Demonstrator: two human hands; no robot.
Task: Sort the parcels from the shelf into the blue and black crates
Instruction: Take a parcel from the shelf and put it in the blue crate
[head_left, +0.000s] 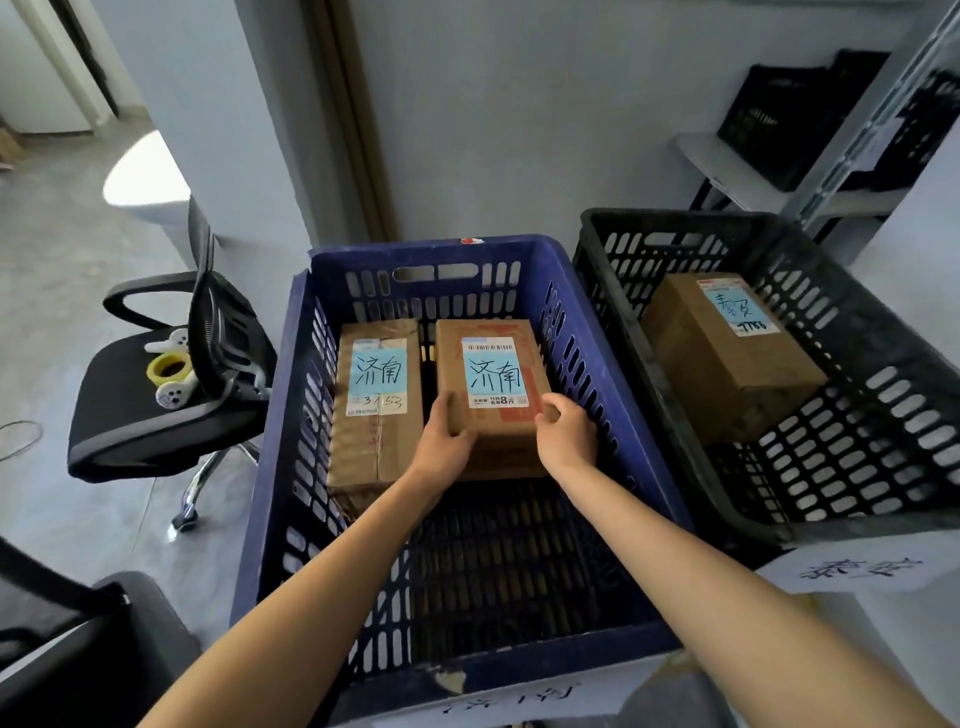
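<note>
Blue plastic walls rise around our forearms as we reach into the blue crate (589, 332), both hands on a brown cardboard parcel (496, 376) toward the crate's far end. Our left hand (445, 441) grips the parcel's near left corner, thumb laid on top and fingers curled down the side. Our right hand (566, 431) grips the near right corner, fingers bent over the edge. Whether the parcel rests on the crate's floor or hangs just above it, we cannot tell. Its top carries a pale blue label with handwritten characters. A second parcel (375, 415) with the same characters lies inside the blue crate too, along its left wall, just beside the one we hold. Just beside the blue crate's right side stands the black crate (883, 415), with a third parcel (727, 364) inside, labelled differently. To the left of the blue crate stands a black office chair (156, 415), rolls of tape (170, 370) on its seat. Beyond the blue crate's far right corner a white shelf (727, 166) holds dark items. A white paper sign (519, 699) hangs on the blue crate's near wall.
</note>
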